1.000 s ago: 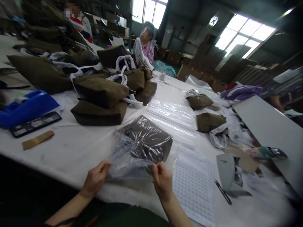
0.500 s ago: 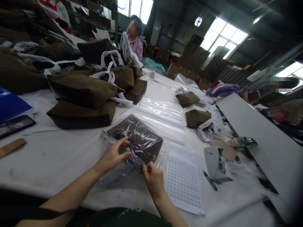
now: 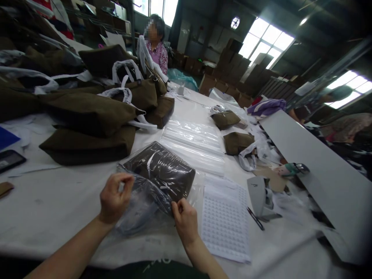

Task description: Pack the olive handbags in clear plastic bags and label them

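A dark brown bag point(image 3: 171, 172) lies inside a clear plastic bag point(image 3: 139, 207) on the white table in front of me. My left hand point(image 3: 115, 195) pinches the plastic's edge at the left, thumb against fingertips. At the lower right corner of the plastic's opening, my right hand point(image 3: 185, 217) grips the edge between thumb and curled fingers. The plastic's loose end is crumpled and hangs between both hands, toward me. Beyond the wrapped bag lies a stack of flat clear plastic bags point(image 3: 193, 143).
Olive-brown handbags point(image 3: 95, 112) with white-wrapped handles are piled at the left. On the right are a sheet of printed labels point(image 3: 223, 217), a pen point(image 3: 255, 219), a grey tape dispenser point(image 3: 258, 195) and a bottle point(image 3: 292, 169). A person point(image 3: 157, 46) is across the table.
My left hand has moved left and toward me, from spread fingers over the bag to a pinch at the plastic's edge. My right hand keeps its grip. The view has shifted slightly.
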Motion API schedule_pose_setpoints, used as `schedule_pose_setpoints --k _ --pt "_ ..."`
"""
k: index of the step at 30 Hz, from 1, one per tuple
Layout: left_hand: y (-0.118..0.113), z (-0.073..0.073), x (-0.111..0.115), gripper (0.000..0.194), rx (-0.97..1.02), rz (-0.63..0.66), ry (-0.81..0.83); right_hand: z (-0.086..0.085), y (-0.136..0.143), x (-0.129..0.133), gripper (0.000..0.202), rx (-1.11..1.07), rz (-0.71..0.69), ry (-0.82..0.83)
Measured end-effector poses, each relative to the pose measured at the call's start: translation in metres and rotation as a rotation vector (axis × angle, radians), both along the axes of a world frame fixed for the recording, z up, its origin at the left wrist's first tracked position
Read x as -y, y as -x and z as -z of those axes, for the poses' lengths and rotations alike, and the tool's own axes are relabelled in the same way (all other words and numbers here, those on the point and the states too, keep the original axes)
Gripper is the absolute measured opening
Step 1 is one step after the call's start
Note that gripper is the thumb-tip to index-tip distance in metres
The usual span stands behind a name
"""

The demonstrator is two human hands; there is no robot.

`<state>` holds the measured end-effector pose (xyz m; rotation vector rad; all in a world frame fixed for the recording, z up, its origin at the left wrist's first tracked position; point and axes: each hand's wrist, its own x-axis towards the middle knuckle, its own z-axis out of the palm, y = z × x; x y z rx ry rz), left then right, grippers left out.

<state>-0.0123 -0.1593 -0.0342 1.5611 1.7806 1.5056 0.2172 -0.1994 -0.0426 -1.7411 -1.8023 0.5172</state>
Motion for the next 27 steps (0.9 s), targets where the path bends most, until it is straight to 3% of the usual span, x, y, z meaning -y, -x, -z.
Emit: schedule_pose_setpoints --k 3,5,8,11,14,16,19,22,25,27 --pt "-0.006 0.011 0.023 0.023 -0.322 0.388 -0.07 -0.001 0.001 0.0 0.031 -0.019 0.006 0.017" --pt "-0.011 0.029 0.029 0.036 -0.599 0.509 -0.104 -0.003 0.002 0.0 0.03 -0.031 0.0 0.029" --pt "-0.014 0.057 0.028 0.045 -0.785 0.438 -0.119 -0.007 0.002 -0.001 0.028 -0.054 -0.005 0.037" --pt "-0.011 0.07 0.025 0.049 -0.811 0.376 -0.109 -0.008 -0.001 -0.002 0.023 -0.07 0.003 0.037" --pt "-0.009 0.07 0.026 0.05 -0.818 0.351 -0.098 -0.008 -0.006 -0.001 0.019 -0.038 -0.012 0.01" --pt "-0.009 0.069 0.026 0.051 -0.835 0.354 -0.082 -0.01 -0.007 -0.001 0.015 0.029 -0.066 -0.118" --pt "-0.011 0.068 0.026 0.05 -0.866 0.342 -0.058 -0.015 0.004 -0.007 0.028 0.183 -0.311 -0.396" --pt "-0.012 0.068 0.024 0.049 -0.876 0.341 -0.068 -0.021 0.022 -0.021 0.044 0.274 -0.531 -0.458" --pt "-0.011 0.07 0.025 0.052 -0.865 0.343 -0.101 -0.031 0.014 -0.034 0.05 0.244 -0.506 -0.406" --pt "-0.008 0.074 0.025 0.057 -0.838 0.351 -0.119 -0.034 -0.023 -0.039 0.041 0.136 -0.424 -0.391"
